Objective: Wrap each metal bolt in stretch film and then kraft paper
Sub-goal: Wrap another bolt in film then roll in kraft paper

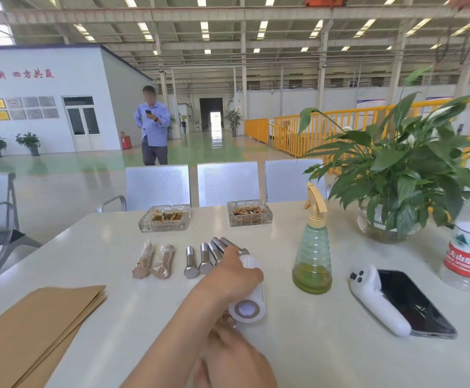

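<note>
Two wrapped bolts lie mid-tabletop, bare metal bolts just beside them. Left hand reaches across, curled over the stretch film roll. Right hand at the near edge pinches the film end, which is hard to make out. Kraft paper sheets lie stacked at the near left corner.

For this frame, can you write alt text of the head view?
A person's left hand grips a stretch film roll on a white table, beside bare bolts and two wrapped bolts. The right hand rests below; kraft paper lies left.
</note>
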